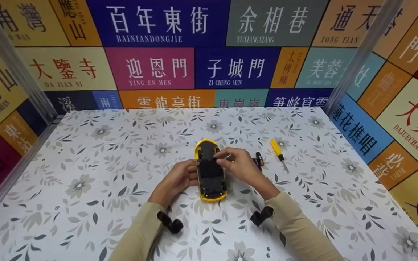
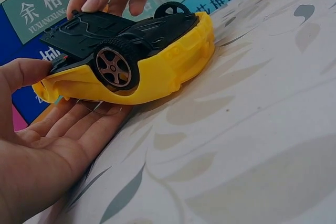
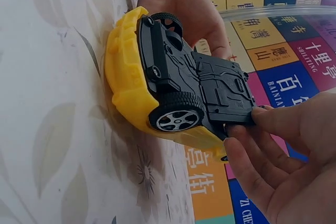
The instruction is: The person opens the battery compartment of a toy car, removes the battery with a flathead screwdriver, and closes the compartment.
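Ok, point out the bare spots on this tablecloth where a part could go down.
Free: the far strip between the yellow toy car and the wall, and the left side of the table. Crowded: beside the right hand, where the screwdriver and a small dark part lie.

Toy car (image 2: 157,72): yellow body is smooth, glossy plastic; black underside (image 3: 210,85) is matt plastic with moulded relief. Wheel (image 2: 116,66): matt black tyre, metallic-look spoked hub. Table (image 1: 96,174): smooth floral-print covering, slight sheen. Screwdriver (image 1: 278,153): glossy yellow plastic handle, bare metal shaft. Sleeves (image 1: 303,232): matt beige cloth.
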`<action>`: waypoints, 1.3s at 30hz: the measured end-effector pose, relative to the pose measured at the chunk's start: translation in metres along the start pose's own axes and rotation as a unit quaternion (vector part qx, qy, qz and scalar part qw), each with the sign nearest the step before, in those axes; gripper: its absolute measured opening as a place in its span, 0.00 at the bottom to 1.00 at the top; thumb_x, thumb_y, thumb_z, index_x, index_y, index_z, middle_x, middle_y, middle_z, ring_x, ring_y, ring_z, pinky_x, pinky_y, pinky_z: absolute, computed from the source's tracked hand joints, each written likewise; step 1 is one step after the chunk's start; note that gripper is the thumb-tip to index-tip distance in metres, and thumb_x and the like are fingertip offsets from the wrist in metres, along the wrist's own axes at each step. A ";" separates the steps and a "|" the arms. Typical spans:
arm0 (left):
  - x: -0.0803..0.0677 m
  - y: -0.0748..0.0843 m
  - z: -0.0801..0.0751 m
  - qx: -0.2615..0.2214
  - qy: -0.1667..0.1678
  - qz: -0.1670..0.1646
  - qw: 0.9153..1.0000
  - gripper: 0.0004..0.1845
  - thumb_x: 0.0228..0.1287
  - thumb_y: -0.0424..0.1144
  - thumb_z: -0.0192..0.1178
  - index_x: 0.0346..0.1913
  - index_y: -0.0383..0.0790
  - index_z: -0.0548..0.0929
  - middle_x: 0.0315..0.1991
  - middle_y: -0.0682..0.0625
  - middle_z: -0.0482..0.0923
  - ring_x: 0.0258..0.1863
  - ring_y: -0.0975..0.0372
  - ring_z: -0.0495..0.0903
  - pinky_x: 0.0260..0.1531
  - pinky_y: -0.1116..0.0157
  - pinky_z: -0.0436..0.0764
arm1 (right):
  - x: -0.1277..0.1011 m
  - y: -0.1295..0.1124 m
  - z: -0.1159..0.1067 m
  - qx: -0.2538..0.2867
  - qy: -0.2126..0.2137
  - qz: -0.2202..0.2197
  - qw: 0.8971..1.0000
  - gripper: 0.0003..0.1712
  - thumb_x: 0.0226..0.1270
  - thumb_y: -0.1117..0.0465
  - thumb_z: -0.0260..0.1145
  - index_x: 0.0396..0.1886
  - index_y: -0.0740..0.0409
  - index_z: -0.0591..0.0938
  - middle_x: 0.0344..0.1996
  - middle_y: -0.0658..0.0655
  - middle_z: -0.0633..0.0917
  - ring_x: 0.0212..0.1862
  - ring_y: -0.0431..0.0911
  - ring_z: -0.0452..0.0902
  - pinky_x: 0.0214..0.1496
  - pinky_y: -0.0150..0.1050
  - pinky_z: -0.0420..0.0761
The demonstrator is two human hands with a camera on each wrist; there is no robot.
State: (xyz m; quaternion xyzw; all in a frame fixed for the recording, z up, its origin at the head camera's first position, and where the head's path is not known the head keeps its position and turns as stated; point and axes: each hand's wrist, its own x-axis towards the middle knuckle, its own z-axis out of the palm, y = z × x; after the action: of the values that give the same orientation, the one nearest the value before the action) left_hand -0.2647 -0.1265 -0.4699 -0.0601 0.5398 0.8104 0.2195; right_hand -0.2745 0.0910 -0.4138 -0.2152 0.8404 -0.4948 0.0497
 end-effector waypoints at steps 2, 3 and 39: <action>0.000 0.000 0.000 0.000 0.008 -0.003 1.000 0.25 0.66 0.38 0.50 0.63 0.29 0.72 0.47 0.43 0.86 0.44 0.56 0.87 0.42 0.60 0.86 | 0.000 0.000 0.001 -0.002 0.000 0.002 1.000 0.10 0.69 0.64 0.67 0.48 0.55 0.87 0.49 0.59 0.87 0.41 0.49 0.84 0.40 0.38 0.84; -0.001 0.000 -0.001 0.000 0.012 -0.005 1.000 0.25 0.66 0.38 0.51 0.63 0.29 0.73 0.47 0.43 0.86 0.44 0.56 0.87 0.42 0.60 0.86 | 0.000 0.000 0.001 -0.005 0.000 0.002 1.000 0.10 0.69 0.63 0.67 0.48 0.55 0.87 0.49 0.58 0.87 0.42 0.50 0.84 0.40 0.38 0.84; -0.002 0.000 0.000 -0.004 -0.012 0.006 1.000 0.19 0.67 0.37 0.49 0.57 0.33 0.73 0.39 0.50 0.87 0.40 0.59 0.86 0.41 0.61 0.86 | 0.001 0.002 0.010 -0.047 0.095 0.063 0.992 0.09 0.65 0.62 0.71 0.45 0.55 0.86 0.44 0.56 0.87 0.39 0.48 0.82 0.37 0.36 0.81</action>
State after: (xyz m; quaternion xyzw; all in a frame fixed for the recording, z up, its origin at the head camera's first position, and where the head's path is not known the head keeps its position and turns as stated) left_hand -0.2626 -0.1273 -0.4690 -0.0478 0.5346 0.8143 0.2209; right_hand -0.2733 0.0835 -0.4206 -0.1163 0.8755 -0.4689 -0.0097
